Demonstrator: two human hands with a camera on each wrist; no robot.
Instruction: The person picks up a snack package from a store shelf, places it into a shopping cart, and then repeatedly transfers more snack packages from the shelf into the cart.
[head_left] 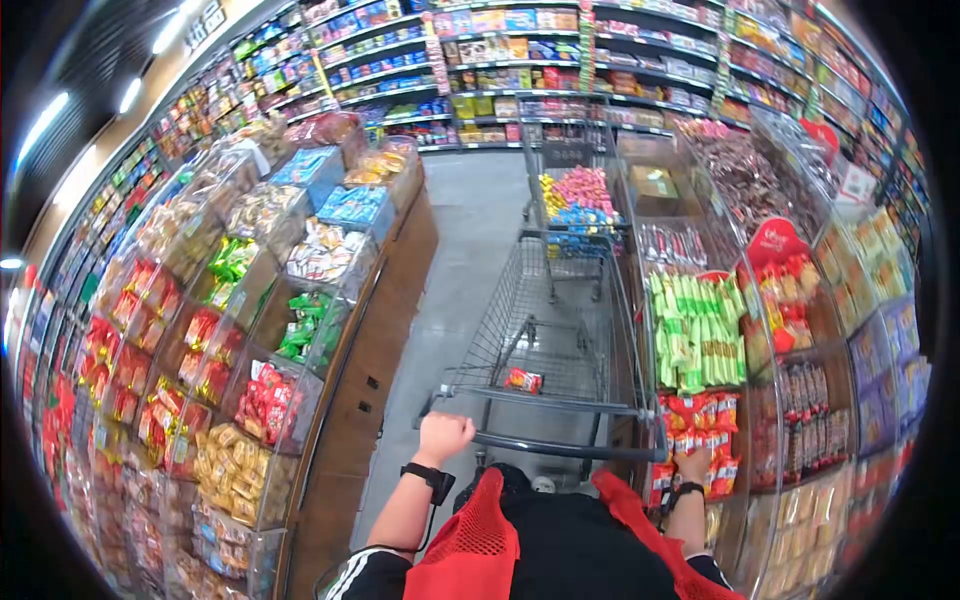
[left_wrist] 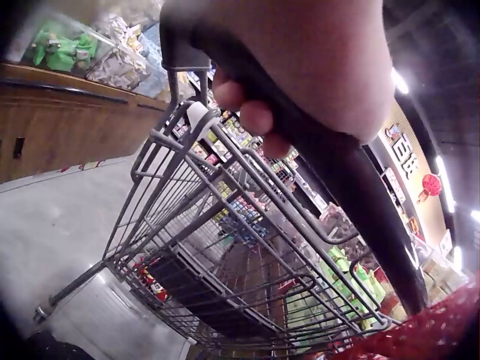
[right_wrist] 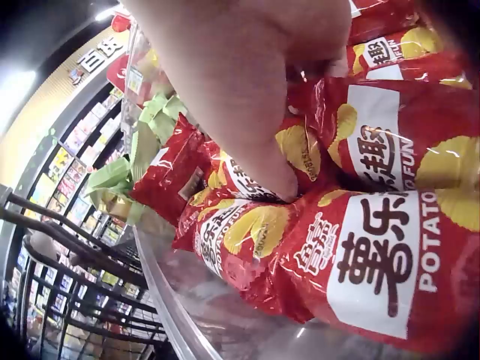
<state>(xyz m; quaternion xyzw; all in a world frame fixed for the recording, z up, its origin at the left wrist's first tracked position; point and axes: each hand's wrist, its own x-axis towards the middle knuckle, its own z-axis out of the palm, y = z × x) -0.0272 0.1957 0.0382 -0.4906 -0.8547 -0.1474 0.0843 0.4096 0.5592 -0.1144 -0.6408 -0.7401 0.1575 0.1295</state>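
Observation:
My left hand point(head_left: 446, 438) has its fingers curled round the dark handle point(left_wrist: 337, 172) of a shopping cart point(head_left: 540, 330). One red packet point(head_left: 523, 380) lies in the cart, and the left wrist view shows the red packet point(left_wrist: 152, 281) through the wire. Over on the right side, my right hand point(head_left: 692, 465) is in a bin of red potato chip bags point(head_left: 712, 410). In the right wrist view, the right hand point(right_wrist: 240, 82) reaches down among them, its thumb against a bag point(right_wrist: 255, 229). Its other fingertips are hidden between bags, so a grip cannot be made out.
Clear bins of wrapped snacks point(head_left: 230, 460) line the left side above a wooden base point(head_left: 340, 420). Green packets point(head_left: 695, 325) fill a bin ahead of the red bags. Another cart point(head_left: 580, 200) with pink, yellow and blue packets stands ahead. Stocked shelves point(head_left: 510, 50) cross the back.

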